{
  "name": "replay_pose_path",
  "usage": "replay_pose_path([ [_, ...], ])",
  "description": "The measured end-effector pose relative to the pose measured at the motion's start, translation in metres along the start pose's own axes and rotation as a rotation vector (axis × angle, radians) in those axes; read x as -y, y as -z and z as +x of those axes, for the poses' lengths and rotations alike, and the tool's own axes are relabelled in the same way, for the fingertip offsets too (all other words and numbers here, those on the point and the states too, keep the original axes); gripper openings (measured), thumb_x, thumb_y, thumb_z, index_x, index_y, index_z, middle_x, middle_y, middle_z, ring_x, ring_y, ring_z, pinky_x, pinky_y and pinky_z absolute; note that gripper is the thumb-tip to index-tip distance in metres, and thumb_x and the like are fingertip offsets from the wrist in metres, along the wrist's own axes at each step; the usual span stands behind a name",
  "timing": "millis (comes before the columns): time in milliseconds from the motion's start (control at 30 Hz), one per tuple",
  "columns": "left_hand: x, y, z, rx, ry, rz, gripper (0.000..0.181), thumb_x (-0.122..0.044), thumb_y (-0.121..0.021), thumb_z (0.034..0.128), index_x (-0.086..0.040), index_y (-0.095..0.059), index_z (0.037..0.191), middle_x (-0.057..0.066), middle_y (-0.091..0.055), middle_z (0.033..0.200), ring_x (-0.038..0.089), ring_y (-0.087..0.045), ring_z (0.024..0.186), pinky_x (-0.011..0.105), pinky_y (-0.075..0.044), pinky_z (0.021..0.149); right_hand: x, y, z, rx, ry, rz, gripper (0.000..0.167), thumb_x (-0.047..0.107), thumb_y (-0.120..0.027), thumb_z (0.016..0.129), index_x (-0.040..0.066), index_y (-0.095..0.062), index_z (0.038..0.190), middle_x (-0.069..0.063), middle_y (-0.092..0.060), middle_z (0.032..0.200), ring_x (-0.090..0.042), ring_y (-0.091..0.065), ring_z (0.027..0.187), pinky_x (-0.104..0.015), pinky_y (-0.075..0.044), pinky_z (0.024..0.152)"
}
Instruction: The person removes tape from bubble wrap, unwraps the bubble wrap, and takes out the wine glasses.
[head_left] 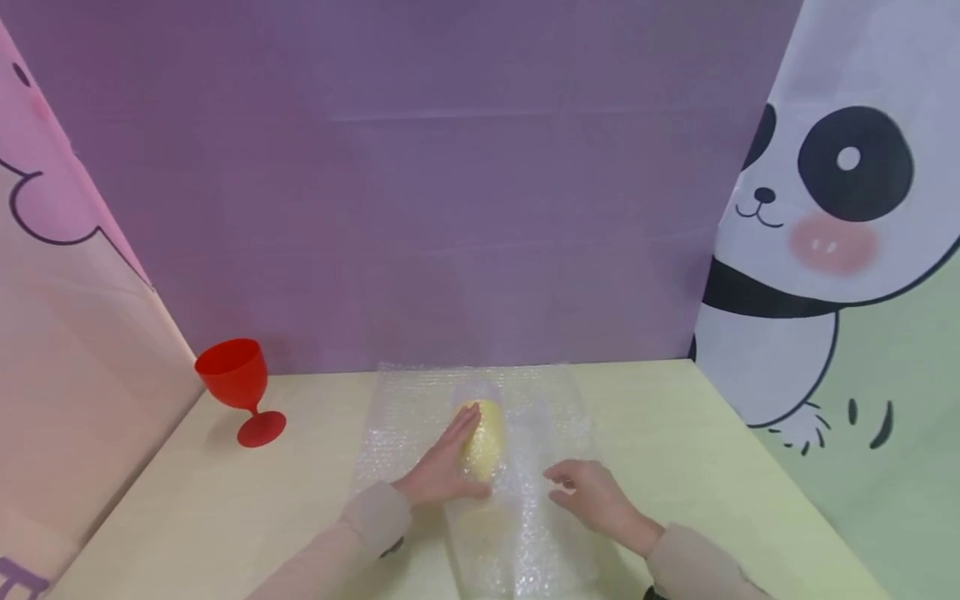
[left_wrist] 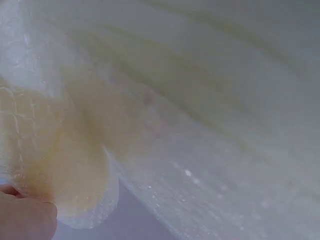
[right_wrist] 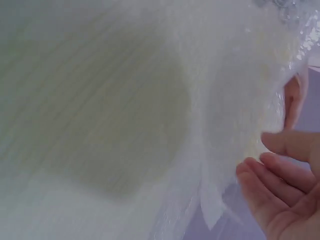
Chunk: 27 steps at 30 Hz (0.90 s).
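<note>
A yellow, rounded, roughly cylindrical object (head_left: 487, 440) lies inside clear bubble wrap (head_left: 558, 533) at the middle of the table; the wrap blurs its exact kind. My left hand (head_left: 445, 473) holds it through the plastic, fingers along its left side and thumb at the near end. In the left wrist view, only part of that hand (left_wrist: 27, 217) shows beside the wrapped yellow shape (left_wrist: 75, 175). Just right of the roll, my right hand (head_left: 596, 497) hovers with loosely bent fingers. The right wrist view shows a gap between its thumb and fingertips (right_wrist: 245, 170), nothing held.
A red goblet (head_left: 234, 375) stands at the left back of the pale table (head_left: 225, 500). Behind rises a purple backdrop (head_left: 427, 183). A panda-printed panel (head_left: 795, 358) borders the right, a pink printed one (head_left: 67, 333) the left.
</note>
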<state>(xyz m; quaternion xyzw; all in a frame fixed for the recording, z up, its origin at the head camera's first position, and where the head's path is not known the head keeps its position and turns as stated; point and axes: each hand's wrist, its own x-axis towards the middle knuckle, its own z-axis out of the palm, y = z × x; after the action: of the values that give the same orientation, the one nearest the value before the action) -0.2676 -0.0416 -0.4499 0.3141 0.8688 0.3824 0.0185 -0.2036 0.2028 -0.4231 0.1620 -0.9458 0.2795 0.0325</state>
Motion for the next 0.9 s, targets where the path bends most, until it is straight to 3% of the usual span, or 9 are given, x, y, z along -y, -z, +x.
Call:
replay_pose_path([
  [133,0.000,0.001,0.002,0.011,-0.011,0.018,0.108,-0.029,-0.079,0.0649,-0.006,-0.013,0.147,0.003,-0.005,0.155,0.021,-0.002,0.143,0.043,-0.014,0.114,-0.002,-0.011,0.013,0.162,0.095,-0.008,0.046,0.012,-0.071,0.074,-0.005,-0.058,0.114,-0.022,-0.061,0.115,-0.037,-0.059,0.102,-0.051,-0.046,0.089],
  [233,0.000,0.000,0.004,0.018,-0.010,0.033,0.108,-0.030,-0.079,0.0649,-0.006,-0.013,0.147,0.003,-0.005,0.155,0.021,-0.002,0.143,0.043,-0.014,0.114,-0.009,-0.018,0.024,0.268,0.138,0.012,0.062,0.014,-0.072,0.073,-0.008,-0.048,0.126,-0.025,-0.051,0.128,-0.039,-0.048,0.118,-0.053,-0.036,0.101],
  [333,0.000,0.000,0.005,0.023,0.000,0.051,0.108,-0.031,-0.079,0.0650,-0.007,-0.013,0.147,0.002,-0.004,0.155,0.021,-0.002,0.143,0.042,-0.014,0.114,-0.015,-0.024,0.032,0.330,0.131,0.024,0.075,0.014,-0.074,0.070,-0.009,-0.039,0.132,-0.026,-0.040,0.137,-0.040,-0.039,0.126,-0.052,-0.029,0.106],
  [600,-0.001,0.002,0.001,0.021,0.005,0.036,0.108,-0.031,-0.079,0.0653,-0.007,-0.013,0.147,0.002,-0.004,0.155,0.020,-0.002,0.142,0.042,-0.014,0.114,-0.025,-0.030,0.036,0.340,0.123,0.005,0.083,0.014,-0.076,0.067,-0.006,-0.034,0.137,-0.023,-0.033,0.143,-0.039,-0.032,0.132,-0.051,-0.024,0.109],
  [733,0.004,0.007,-0.003,0.018,-0.004,0.012,0.108,-0.033,-0.078,0.0670,-0.007,-0.010,0.147,0.001,-0.003,0.155,0.020,-0.002,0.142,0.043,-0.013,0.114,-0.025,-0.028,0.037,0.330,0.127,0.011,0.085,0.013,-0.077,0.066,-0.008,-0.034,0.136,-0.025,-0.034,0.142,-0.039,-0.033,0.131,-0.050,-0.025,0.109],
  [900,0.013,0.012,-0.010,0.011,0.006,-0.008,0.109,-0.039,-0.077,0.0678,-0.008,-0.009,0.147,0.003,-0.004,0.155,0.022,-0.005,0.142,0.044,-0.016,0.113,-0.027,-0.026,0.037,0.339,0.073,0.062,0.087,0.012,-0.078,0.064,-0.005,-0.033,0.137,-0.022,-0.033,0.143,-0.038,-0.032,0.132,-0.050,-0.024,0.110],
])
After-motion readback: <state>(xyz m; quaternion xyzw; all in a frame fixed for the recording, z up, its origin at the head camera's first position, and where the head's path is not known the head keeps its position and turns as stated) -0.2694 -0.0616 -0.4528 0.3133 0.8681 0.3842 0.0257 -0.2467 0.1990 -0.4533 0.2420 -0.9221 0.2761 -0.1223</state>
